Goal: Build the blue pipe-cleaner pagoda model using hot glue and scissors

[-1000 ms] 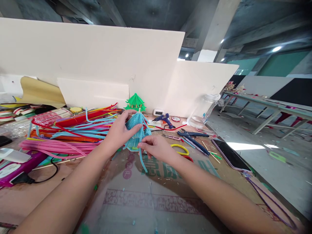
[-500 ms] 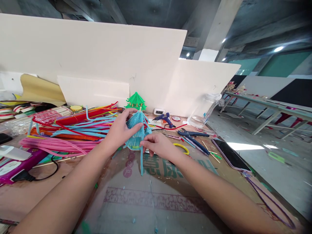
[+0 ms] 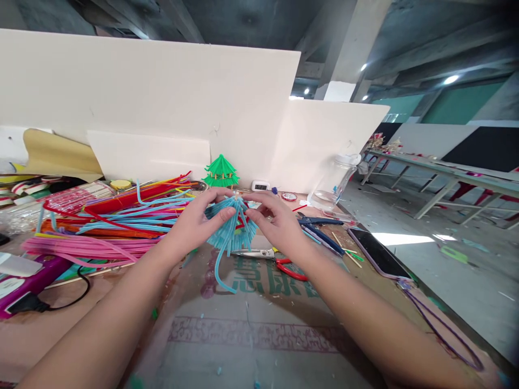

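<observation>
Between my hands is a cone-shaped roof [image 3: 225,221] made of light-blue pipe cleaners, with some red showing on its right side. My left hand [image 3: 200,216] grips it from the left, thumb across the front and fingers behind the top. At the upper right, my right hand [image 3: 275,219] pinches near the peak with thumb and index finger. One long blue pipe cleaner [image 3: 219,275] hangs below the roof and curls toward me. Behind stands a small green pagoda-like roof [image 3: 221,172]. Scissors [image 3: 290,269] with red handles lie under my right hand.
Pink pipe cleaners [image 3: 93,248] and other coloured ones are heaped at left, beside a purple power strip [image 3: 36,283]. To the right lie pliers [image 3: 322,220], a phone [image 3: 379,253] and a clear jug [image 3: 330,186]. A white board [image 3: 141,92] backs the table.
My right hand has moved up from the long blue strand to the roof's peak. The strand, straight before, now curls loosely. The roof has turned, and the scissors show more fully.
</observation>
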Tool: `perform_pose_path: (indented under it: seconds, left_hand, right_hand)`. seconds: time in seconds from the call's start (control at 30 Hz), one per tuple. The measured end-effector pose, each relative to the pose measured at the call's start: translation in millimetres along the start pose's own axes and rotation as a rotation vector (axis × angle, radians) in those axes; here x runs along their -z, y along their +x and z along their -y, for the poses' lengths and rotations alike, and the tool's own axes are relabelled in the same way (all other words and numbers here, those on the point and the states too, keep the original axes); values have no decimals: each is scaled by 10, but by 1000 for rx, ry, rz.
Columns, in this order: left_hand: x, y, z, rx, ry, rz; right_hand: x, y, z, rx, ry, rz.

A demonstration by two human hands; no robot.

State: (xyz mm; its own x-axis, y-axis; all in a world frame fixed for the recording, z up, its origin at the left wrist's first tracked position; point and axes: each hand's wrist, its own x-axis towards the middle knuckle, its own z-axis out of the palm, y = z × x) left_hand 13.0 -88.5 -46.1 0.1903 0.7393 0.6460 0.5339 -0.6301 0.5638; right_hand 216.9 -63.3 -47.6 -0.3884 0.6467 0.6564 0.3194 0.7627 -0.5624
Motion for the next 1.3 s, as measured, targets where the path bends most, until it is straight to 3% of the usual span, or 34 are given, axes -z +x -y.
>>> perform_pose_path:
  seconds: [0.4,0.67,0.93,1.3]
  left_hand:
    - [-38,-10,-28,-20,155,-110]
    - [-45,24,155,-43,131,-38]
    - [-39,39,275,60,128,-21]
    - [-44,9,268,118,177,5]
  right_hand:
    - [-51,-44,18,5,-23,22]
    - [-67,-23,-105,-137,-24,-5]
    - [-102,-28,-240,-20,-5,62]
    - [-105,-40,-248,-55,12,110]
